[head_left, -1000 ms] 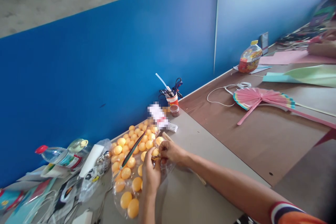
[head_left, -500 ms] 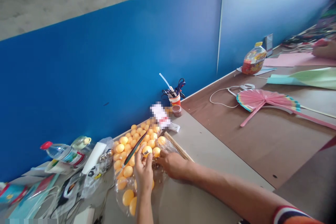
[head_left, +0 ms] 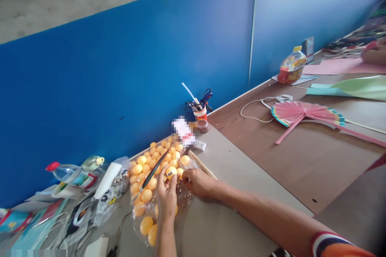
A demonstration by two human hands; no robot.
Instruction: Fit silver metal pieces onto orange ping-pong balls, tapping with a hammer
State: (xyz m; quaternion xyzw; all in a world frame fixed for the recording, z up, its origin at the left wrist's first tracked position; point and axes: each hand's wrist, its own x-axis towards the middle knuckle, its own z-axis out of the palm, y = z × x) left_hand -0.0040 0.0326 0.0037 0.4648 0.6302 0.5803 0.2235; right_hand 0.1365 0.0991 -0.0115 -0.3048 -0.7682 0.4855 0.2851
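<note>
Between the thumb and fingers of my left hand point(head_left: 167, 193) is an orange ball point(head_left: 171, 172) with a small dark, shiny piece on its face. Just to its right, my right hand point(head_left: 197, 182) is closed, its fingertips curled over a clear plastic bag with small shiny bits; what they pinch is too small to make out. Beneath and around both hands lies a clear bag of orange balls point(head_left: 146, 196). A thin dark strip point(head_left: 155, 169) rests slantwise across the balls, left of my left hand.
A cup of pens point(head_left: 200, 113) and a small round tub point(head_left: 202, 126) stand behind the balls. Bottles point(head_left: 72, 174), cables and plastic bags crowd the left. To the right are a pink fan point(head_left: 304, 113), a juice bottle point(head_left: 292, 66) and, further off, another person's hand point(head_left: 375, 55).
My left hand has moved slightly right with the ball. My right hand has shifted a little, its fingers now more curled. The other person's hand at the far right has also moved slightly.
</note>
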